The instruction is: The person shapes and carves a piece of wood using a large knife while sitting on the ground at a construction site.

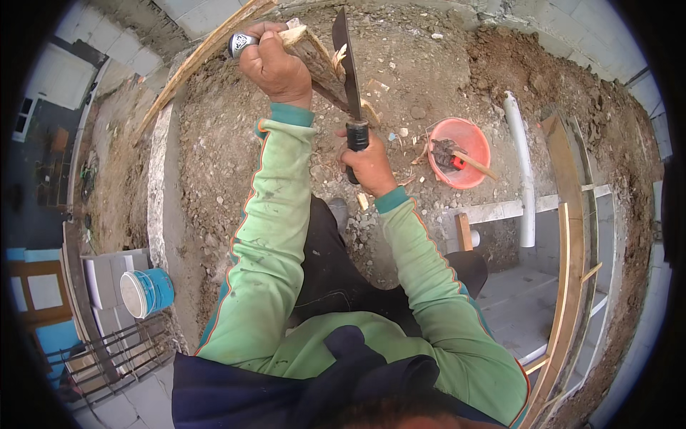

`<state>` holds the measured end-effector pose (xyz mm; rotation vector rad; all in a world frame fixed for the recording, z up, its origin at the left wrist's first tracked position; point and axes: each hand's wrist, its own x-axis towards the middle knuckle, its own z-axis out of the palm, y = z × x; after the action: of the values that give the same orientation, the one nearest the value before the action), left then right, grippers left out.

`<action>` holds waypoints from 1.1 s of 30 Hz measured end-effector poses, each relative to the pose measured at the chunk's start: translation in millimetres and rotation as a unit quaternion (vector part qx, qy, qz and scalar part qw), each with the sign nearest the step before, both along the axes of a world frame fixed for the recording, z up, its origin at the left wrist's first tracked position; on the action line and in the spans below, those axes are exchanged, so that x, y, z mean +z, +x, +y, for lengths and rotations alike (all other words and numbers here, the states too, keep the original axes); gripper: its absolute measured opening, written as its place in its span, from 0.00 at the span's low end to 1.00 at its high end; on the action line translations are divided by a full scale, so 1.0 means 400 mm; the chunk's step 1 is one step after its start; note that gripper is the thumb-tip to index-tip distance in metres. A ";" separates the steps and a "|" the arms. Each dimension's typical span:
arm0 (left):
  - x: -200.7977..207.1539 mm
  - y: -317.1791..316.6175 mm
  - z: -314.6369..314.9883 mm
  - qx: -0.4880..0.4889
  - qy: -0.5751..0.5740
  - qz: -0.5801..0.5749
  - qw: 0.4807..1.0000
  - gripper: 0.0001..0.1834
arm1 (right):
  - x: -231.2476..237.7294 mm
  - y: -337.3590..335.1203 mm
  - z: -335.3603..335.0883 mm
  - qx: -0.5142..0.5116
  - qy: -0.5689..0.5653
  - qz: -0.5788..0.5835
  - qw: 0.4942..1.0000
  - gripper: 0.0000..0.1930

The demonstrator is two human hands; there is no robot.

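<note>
My left hand (279, 70) is closed around the upper end of a rough wooden board (309, 58), which slants down to the right over the dirt. Beside its fingers sits a dark rounded thing with a silver face (241, 44); what it is, I cannot make out. My right hand (371, 166) grips the black handle of a machete (346, 75). The long dark blade points up and away from me, along the board's right side. Curled, split slivers (340, 58) stand out from the wood against the blade. Pale wood chips (363, 201) lie on the ground below.
An orange bucket (437, 171) holds a wooden-handled tool (474, 163). Right of it lie a white pipe (520, 171) and long planks (569, 272) beside a block-walled recess. At left are a concrete ledge (158, 193), a blue pail (158, 288) and steel bars (121, 350).
</note>
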<state>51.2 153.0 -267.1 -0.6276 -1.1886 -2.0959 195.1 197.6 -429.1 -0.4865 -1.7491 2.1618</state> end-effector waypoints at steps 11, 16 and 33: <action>0.009 0.015 0.065 -0.060 -0.022 -0.035 0.997 0.10 | 0.005 0.018 0.059 0.175 -0.342 0.160 0.909 0.21; 0.003 0.076 0.085 0.002 -0.061 -0.037 0.997 0.12 | 0.216 0.131 0.090 -0.005 0.040 0.002 0.999 0.18; -0.040 0.035 0.141 -0.031 -0.086 -0.027 0.995 0.14 | 0.481 0.160 0.187 -0.122 0.179 0.233 0.948 0.22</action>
<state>65.3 209.5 -283.0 -0.6978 -1.4089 -2.0880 259.3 272.6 -236.6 -0.0804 -1.6513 1.5769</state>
